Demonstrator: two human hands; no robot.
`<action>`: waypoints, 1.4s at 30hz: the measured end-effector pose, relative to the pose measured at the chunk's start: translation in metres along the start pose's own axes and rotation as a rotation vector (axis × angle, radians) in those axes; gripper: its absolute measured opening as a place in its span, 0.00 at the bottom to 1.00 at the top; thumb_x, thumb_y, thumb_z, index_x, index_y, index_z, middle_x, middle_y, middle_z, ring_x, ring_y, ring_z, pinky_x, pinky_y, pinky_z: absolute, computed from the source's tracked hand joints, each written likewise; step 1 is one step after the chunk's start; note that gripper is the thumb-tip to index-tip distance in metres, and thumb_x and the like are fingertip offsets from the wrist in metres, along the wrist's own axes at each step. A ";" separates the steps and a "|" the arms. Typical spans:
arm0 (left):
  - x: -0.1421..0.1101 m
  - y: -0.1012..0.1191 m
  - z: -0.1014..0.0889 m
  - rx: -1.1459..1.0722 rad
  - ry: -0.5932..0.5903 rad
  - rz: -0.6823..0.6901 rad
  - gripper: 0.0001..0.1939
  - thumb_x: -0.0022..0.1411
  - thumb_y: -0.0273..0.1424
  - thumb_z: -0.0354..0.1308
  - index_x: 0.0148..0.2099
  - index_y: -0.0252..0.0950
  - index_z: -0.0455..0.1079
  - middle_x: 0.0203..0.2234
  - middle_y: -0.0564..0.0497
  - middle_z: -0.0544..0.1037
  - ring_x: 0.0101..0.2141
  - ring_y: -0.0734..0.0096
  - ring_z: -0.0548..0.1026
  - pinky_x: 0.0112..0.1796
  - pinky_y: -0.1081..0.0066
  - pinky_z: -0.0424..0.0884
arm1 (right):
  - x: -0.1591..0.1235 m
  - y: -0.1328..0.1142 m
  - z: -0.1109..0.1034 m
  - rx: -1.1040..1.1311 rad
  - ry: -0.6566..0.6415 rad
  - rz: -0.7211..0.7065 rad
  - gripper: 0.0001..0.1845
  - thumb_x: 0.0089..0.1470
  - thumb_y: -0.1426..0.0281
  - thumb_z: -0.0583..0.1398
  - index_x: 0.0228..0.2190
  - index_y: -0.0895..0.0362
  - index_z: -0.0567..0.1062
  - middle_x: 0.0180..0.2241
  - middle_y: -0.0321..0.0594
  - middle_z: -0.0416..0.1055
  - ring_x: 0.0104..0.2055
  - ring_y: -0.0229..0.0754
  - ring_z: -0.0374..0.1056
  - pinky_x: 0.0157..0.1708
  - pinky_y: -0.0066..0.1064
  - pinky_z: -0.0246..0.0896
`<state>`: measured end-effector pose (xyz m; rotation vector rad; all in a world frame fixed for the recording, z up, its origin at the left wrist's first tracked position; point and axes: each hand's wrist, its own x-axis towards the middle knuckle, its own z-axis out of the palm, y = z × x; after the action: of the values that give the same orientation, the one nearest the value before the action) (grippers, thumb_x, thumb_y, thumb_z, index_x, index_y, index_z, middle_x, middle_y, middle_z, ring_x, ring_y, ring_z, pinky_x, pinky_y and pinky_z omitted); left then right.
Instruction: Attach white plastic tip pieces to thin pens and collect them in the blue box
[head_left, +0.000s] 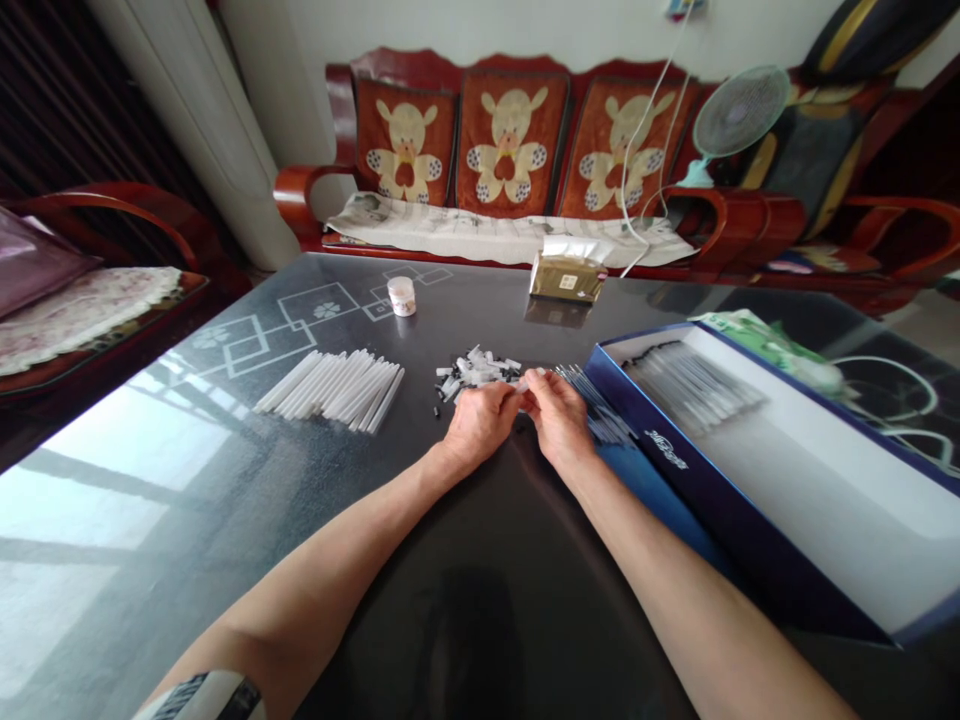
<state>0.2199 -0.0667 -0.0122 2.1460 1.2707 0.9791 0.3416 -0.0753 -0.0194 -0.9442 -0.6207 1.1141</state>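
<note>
The small white piece [519, 386] was pinched between the fingertips of my left hand [480, 420] and right hand [559, 415], right beside the loose pile [476, 370], with the long white tubes [330, 390] left and blue box [720, 520] right, all within easy reach.

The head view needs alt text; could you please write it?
A person's left hand and right hand pinch a small white piece over a heap of white plastic bits on a dark glossy table, beside an open blue box.
</note>
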 end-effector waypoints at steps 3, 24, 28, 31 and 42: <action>-0.002 0.001 0.001 0.027 0.031 0.052 0.12 0.64 0.34 0.51 0.31 0.36 0.72 0.25 0.49 0.76 0.28 0.71 0.73 0.32 0.73 0.65 | -0.002 0.001 0.000 0.006 0.012 -0.011 0.17 0.36 0.62 0.71 0.26 0.56 0.73 0.26 0.33 0.74 0.29 0.35 0.70 0.31 0.28 0.69; 0.022 -0.027 -0.023 -0.858 -0.126 -0.308 0.20 0.54 0.46 0.62 0.36 0.32 0.73 0.17 0.56 0.70 0.15 0.82 0.65 0.15 0.78 0.57 | 0.017 0.002 -0.031 -0.991 -0.177 -0.689 0.10 0.53 0.65 0.60 0.36 0.51 0.79 0.38 0.41 0.76 0.41 0.45 0.71 0.46 0.38 0.65; 0.023 -0.032 -0.023 -0.872 -0.092 -0.300 0.22 0.53 0.48 0.62 0.36 0.32 0.73 0.18 0.56 0.70 0.15 0.82 0.65 0.15 0.78 0.57 | 0.020 0.004 -0.037 -1.227 -0.254 -0.804 0.13 0.56 0.68 0.57 0.41 0.54 0.78 0.40 0.45 0.74 0.44 0.47 0.70 0.49 0.39 0.64; 0.024 -0.031 -0.023 -0.884 -0.078 -0.317 0.22 0.52 0.47 0.62 0.36 0.32 0.72 0.18 0.56 0.70 0.14 0.83 0.64 0.15 0.79 0.56 | 0.022 0.006 -0.039 -1.286 -0.247 -0.831 0.15 0.55 0.70 0.57 0.45 0.55 0.75 0.43 0.47 0.72 0.46 0.49 0.69 0.50 0.40 0.64; 0.027 -0.034 -0.029 -0.493 0.002 -0.244 0.16 0.59 0.42 0.57 0.42 0.34 0.72 0.21 0.56 0.73 0.17 0.80 0.68 0.22 0.78 0.63 | 0.024 0.011 -0.038 -1.319 -0.292 -0.924 0.12 0.58 0.70 0.55 0.40 0.56 0.77 0.39 0.45 0.74 0.42 0.48 0.70 0.46 0.39 0.65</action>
<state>0.1874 -0.0266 -0.0074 1.5774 1.1162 1.0565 0.3762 -0.0632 -0.0480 -1.3215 -1.9007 -0.1417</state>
